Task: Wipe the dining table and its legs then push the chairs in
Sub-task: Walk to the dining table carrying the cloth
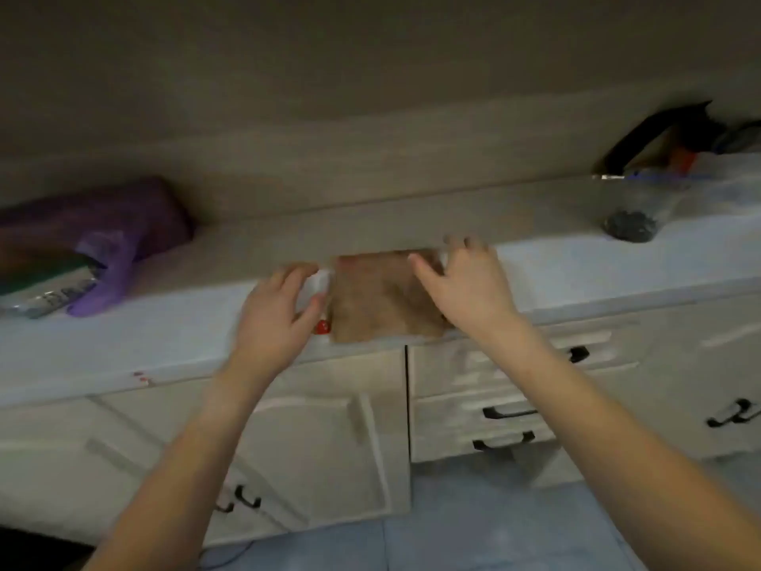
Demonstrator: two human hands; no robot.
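A flat brown cloth pack point(383, 298) with white edges lies at the front of a pale kitchen counter point(185, 331), partly under a grey shelf edge. My left hand point(276, 311) curls round its white left edge, next to a small red bit point(323, 326). My right hand point(469, 282) grips its upper right corner, thumb on the brown face and fingers behind. The view is blurred by motion. No dining table or chair is in view.
A purple glove point(107, 282) and a purple bag lie on the counter at the left. A dark round object point(628, 225) and a black-handled item point(654, 138) sit at the right. White cabinet doors and drawers point(494, 410) with black handles stand below, above a blue tiled floor.
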